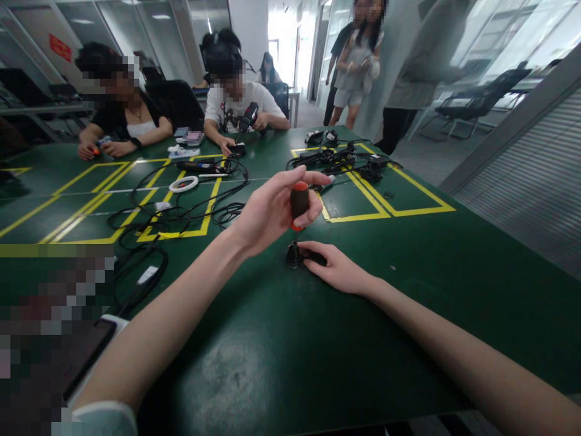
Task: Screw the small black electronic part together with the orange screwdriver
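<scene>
A screwdriver with a black and red handle stands upright in the middle of the view. My left hand is closed around its handle, with the index finger stretched out past the top. The thin shaft points down into a small black part on the green table. From the right, my right hand pinches the dark end of this part and keeps it against the tabletop. What exactly the part is, I cannot make out. The screwdriver's tip is hidden inside it.
Black cables lie coiled to the left beside a roll of white tape. More black cables lie at the far right, over yellow tape outlines. Across the table sit two people, one with a power drill. Others stand behind.
</scene>
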The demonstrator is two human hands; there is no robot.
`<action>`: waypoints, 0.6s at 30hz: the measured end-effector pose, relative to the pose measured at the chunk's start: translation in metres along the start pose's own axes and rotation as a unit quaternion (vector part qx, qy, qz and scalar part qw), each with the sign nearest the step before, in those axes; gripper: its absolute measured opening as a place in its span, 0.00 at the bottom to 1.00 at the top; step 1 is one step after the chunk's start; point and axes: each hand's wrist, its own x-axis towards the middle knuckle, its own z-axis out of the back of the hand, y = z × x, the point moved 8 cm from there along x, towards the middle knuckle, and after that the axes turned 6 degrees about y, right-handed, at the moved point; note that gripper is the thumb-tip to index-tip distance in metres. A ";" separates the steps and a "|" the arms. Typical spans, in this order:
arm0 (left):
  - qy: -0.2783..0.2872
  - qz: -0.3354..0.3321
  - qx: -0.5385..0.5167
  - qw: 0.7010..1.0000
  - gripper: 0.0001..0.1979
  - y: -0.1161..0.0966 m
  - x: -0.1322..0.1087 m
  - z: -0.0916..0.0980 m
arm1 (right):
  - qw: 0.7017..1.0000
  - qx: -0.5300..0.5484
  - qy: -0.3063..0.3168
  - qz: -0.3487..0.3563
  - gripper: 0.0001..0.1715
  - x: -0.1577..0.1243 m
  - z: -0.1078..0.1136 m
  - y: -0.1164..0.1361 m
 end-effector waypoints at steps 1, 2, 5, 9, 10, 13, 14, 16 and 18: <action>0.002 0.001 -0.001 1.000 0.17 0.000 0.000 0.000 | 1.000 -0.001 0.000 -0.001 0.25 0.000 0.000 0.000; 0.004 0.001 -0.002 1.000 0.18 0.000 0.000 0.000 | 1.000 -0.002 -0.001 -0.001 0.25 0.000 0.000 0.000; 0.007 -0.006 -0.011 1.000 0.14 0.001 0.000 -0.001 | 1.000 -0.005 -0.004 0.003 0.25 0.000 0.000 0.001; 0.013 -0.015 -0.009 1.000 0.13 0.001 -0.001 -0.003 | 1.000 -0.004 0.000 0.002 0.24 0.000 0.000 0.001; 0.013 -0.016 -0.007 1.000 0.14 0.001 -0.001 -0.004 | 1.000 -0.002 0.001 0.000 0.24 0.000 0.000 0.001; 0.007 -0.011 -0.006 1.000 0.13 0.000 -0.001 -0.003 | 1.000 -0.003 0.003 -0.005 0.25 0.000 0.000 0.001; 0.003 -0.007 -0.006 1.000 0.13 0.000 0.000 -0.002 | 1.000 -0.004 0.004 -0.006 0.25 0.000 0.000 0.001; -0.001 -0.003 -0.006 1.000 0.15 0.000 0.000 0.000 | 1.000 -0.007 0.005 -0.007 0.25 0.000 0.000 0.002; 0.002 -0.008 -0.006 1.000 0.16 0.000 0.001 0.000 | 1.000 -0.008 0.005 -0.004 0.24 0.000 0.000 0.002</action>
